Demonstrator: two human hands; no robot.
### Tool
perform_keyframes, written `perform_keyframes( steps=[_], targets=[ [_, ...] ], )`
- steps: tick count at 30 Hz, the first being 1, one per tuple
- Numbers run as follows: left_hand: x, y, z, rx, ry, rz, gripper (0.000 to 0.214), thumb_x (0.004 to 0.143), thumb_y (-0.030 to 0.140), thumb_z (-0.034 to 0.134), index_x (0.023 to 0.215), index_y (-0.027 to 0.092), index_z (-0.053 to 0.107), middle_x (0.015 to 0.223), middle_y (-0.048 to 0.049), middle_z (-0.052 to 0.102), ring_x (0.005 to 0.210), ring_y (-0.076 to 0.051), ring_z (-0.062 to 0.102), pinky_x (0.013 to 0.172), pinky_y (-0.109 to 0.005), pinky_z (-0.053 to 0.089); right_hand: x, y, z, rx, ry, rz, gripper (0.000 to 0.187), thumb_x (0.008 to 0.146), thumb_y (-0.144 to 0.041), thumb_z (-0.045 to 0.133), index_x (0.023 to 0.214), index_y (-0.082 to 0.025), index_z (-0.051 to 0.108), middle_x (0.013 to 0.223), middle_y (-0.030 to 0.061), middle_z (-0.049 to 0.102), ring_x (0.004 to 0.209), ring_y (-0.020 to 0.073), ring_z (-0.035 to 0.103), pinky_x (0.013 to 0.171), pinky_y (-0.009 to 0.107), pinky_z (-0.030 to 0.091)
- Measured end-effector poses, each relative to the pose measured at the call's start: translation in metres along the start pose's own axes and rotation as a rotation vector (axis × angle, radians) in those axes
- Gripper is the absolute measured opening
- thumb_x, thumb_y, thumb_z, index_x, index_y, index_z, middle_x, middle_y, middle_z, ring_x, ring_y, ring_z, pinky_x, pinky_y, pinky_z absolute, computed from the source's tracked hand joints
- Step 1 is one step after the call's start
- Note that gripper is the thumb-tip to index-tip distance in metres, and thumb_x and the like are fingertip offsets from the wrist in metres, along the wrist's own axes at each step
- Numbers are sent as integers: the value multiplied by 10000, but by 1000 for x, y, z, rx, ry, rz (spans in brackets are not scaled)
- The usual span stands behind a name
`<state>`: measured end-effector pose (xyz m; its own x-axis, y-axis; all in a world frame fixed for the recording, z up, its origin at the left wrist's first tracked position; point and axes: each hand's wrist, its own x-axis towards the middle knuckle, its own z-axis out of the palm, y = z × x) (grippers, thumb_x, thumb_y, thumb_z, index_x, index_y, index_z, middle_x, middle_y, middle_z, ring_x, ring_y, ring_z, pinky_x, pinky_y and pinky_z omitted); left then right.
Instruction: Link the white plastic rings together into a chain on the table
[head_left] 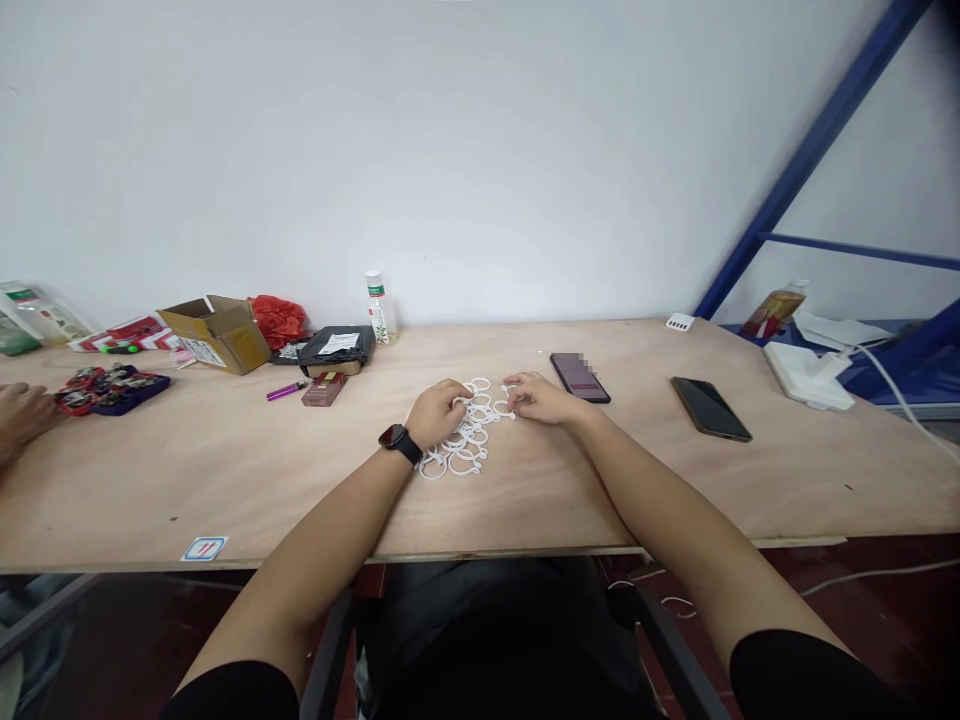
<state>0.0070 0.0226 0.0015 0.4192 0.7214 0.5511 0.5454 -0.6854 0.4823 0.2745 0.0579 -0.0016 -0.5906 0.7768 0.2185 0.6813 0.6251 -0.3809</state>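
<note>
Several white curtain rings (466, 462), each with a small eyelet, lie in an overlapping heap on the wooden table, directly in front of me. My left hand (436, 414), with a black watch on its wrist, is over the heap's left side. Its fingers are curled and the thumb is close to the fingertips; what they grip among the rings is hidden. At the heap's upper right, my right hand (537, 398) has thumb and fingers closed at the edge of one white curtain ring (501, 408).
Right of my hands lie a phone (579, 378) and a second phone (709, 408). A white power strip (806, 378) is farther right. Leftward are a dark red box (325, 389), a purple lighter (285, 391), a bottle (377, 310) and an open carton (217, 338). Another person's hand (26, 415) reaches in.
</note>
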Motion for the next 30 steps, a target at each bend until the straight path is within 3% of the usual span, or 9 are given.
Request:
perform_keyframes(
  steps=[5, 10, 14, 19, 30],
  targets=[
    [-2, 5, -1, -4, -7, -18, 274, 786, 126, 536, 996, 184, 702, 1097, -63, 634, 729, -118, 588, 765, -286, 519, 3, -17, 1, 24, 122, -97, 70, 809, -198, 623, 823, -199, 692, 1124, 93, 657, 1092, 258, 563, 980, 432, 413],
    [-3, 7, 0, -35, 2, 47, 281, 804, 180, 582, 1068, 194, 679, 1136, -68, 621, 666, -92, 547, 715, -271, 514, 6, -46, 6, 225, 198, -27, 158, 900, -244, 494, 928, -187, 639, 844, 31, 671, 750, 164, 583, 697, 279, 441],
    [-2, 9, 0, -53, -10, 112, 233, 820, 189, 572, 1028, 189, 677, 1022, -61, 662, 678, -109, 553, 678, -260, 494, 5, -64, 15, 363, 192, -49, 160, 901, -265, 502, 908, -179, 637, 827, 18, 659, 744, 149, 571, 677, 256, 415],
    [-1, 11, -1, -23, -2, 68, 190, 836, 211, 580, 989, 176, 688, 853, -30, 688, 621, -102, 543, 647, -245, 464, 5, -68, 22, 514, 210, -14, 158, 886, -291, 533, 897, -176, 641, 800, 15, 655, 730, 148, 580, 671, 256, 432],
    [-2, 13, -2, -45, 77, -45, 188, 704, 95, 559, 784, 151, 720, 656, -2, 671, 556, -97, 545, 560, -209, 415, 9, -72, 35, 526, 208, -8, 126, 814, -234, 623, 901, -186, 699, 836, 21, 712, 771, 167, 638, 704, 269, 470]
  ],
)
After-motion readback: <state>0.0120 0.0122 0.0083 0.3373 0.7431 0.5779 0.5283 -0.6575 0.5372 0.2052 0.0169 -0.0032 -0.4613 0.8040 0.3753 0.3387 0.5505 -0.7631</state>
